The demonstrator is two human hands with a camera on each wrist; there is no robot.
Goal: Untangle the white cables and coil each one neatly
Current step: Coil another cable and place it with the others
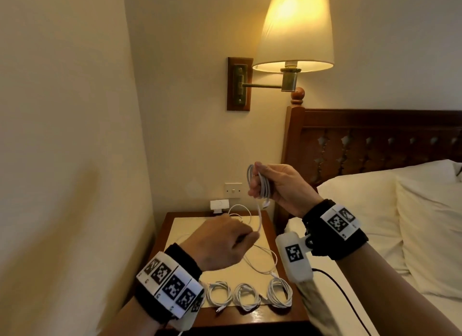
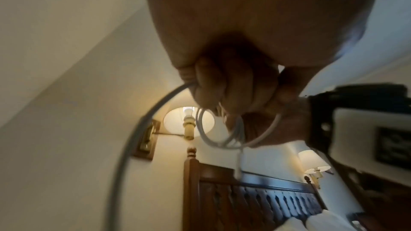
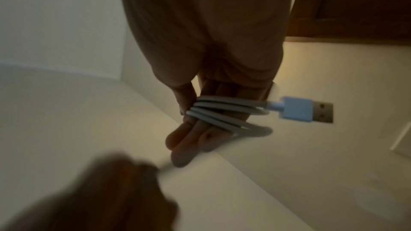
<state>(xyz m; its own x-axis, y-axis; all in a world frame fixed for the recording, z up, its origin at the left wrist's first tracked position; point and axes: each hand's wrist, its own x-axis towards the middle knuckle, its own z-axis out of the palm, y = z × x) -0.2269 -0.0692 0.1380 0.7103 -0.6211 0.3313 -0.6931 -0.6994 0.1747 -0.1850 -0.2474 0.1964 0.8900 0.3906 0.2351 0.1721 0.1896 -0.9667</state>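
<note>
My right hand point(image 1: 260, 183) is raised above the nightstand point(image 1: 252, 319) with a white cable point(image 1: 263, 185) wound in several loops round its fingers; the thumb pins the loops. In the right wrist view the loops point(image 3: 222, 111) cross the fingers point(image 3: 189, 143) and a USB plug point(image 3: 308, 111) sticks out to the right. A free strand point(image 1: 259, 218) hangs from the coil down to my left hand point(image 1: 251, 235), which pinches it. In the left wrist view, curled fingers point(image 2: 213, 85) grip that strand point(image 2: 142, 129). A loose white cable point(image 1: 265, 259) lies on the tabletop.
Three coiled white cables point(image 1: 219, 294) point(image 1: 246, 297) point(image 1: 279, 292) sit in a row at the nightstand's front edge. A white charger point(image 1: 219, 205) is plugged in at the back with a thin cable point(image 1: 240, 211). The bed point(image 1: 375, 223) is on the right, a wall on the left.
</note>
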